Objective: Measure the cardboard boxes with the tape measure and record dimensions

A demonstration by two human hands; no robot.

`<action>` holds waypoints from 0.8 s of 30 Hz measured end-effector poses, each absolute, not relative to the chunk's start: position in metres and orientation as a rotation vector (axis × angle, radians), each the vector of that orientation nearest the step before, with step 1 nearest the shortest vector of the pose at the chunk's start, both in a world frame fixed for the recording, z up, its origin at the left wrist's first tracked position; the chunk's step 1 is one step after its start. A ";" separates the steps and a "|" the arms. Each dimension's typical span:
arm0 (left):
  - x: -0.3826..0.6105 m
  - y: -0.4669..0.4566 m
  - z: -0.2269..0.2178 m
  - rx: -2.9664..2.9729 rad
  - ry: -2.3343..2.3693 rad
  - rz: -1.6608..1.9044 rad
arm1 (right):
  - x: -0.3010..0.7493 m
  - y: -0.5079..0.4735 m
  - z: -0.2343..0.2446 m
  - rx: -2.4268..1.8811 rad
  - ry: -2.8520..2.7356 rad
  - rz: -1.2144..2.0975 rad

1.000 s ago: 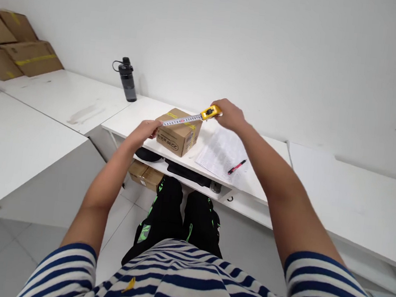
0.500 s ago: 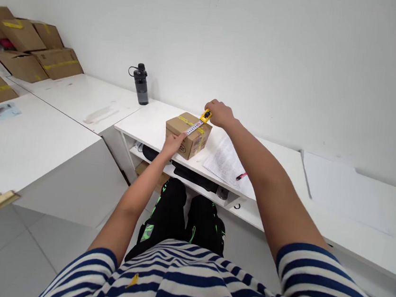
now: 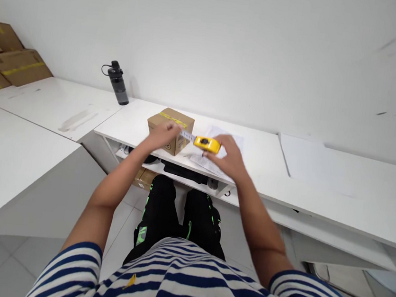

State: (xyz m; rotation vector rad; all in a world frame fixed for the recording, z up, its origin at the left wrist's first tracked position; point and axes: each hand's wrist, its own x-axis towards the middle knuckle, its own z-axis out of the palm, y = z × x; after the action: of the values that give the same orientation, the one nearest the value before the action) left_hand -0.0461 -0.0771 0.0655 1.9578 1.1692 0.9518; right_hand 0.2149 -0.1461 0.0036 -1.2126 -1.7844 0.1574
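Observation:
My right hand (image 3: 227, 155) is closed round the yellow case of a tape measure (image 3: 207, 144). A short stretch of its white blade runs left to my left hand (image 3: 165, 134), whose fingers are closed on the blade's end. Both hands are raised in front of a small cardboard box (image 3: 173, 116) with yellow tape on top. Part of the box's front is hidden by my left hand. Written sheets of paper (image 3: 217, 132) lie to the right of the box, partly covered by my right hand.
A dark water bottle (image 3: 118, 83) stands by the wall. More cardboard boxes (image 3: 19, 66) are stacked at far left. White sheets (image 3: 300, 155) lie on the right of the white table (image 3: 349, 204). Below its top runs a shelf with dark items (image 3: 184, 172).
The tape measure has come off the box top and been drawn nearer, turning to run sideways with its blade shorter. The view has swung right.

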 end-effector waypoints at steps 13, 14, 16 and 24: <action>-0.013 -0.094 0.035 2.683 1.472 0.357 | 0.172 -0.354 -0.157 -1.743 -1.190 0.890; -0.016 -0.075 0.038 2.591 1.653 0.379 | 0.176 -0.351 -0.151 -1.722 -1.260 0.886; -0.021 -0.043 0.038 2.383 1.863 0.411 | 0.182 -0.337 -0.138 -1.638 -1.385 0.861; -0.064 0.005 0.073 2.198 1.814 0.558 | 0.167 -0.293 -0.127 -1.392 -1.430 0.639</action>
State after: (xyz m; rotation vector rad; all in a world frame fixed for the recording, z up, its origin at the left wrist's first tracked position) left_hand -0.0639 0.0054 0.0730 2.1978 1.8138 0.5579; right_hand 0.1672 -0.2930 -0.1272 -1.3920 -1.4303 0.6387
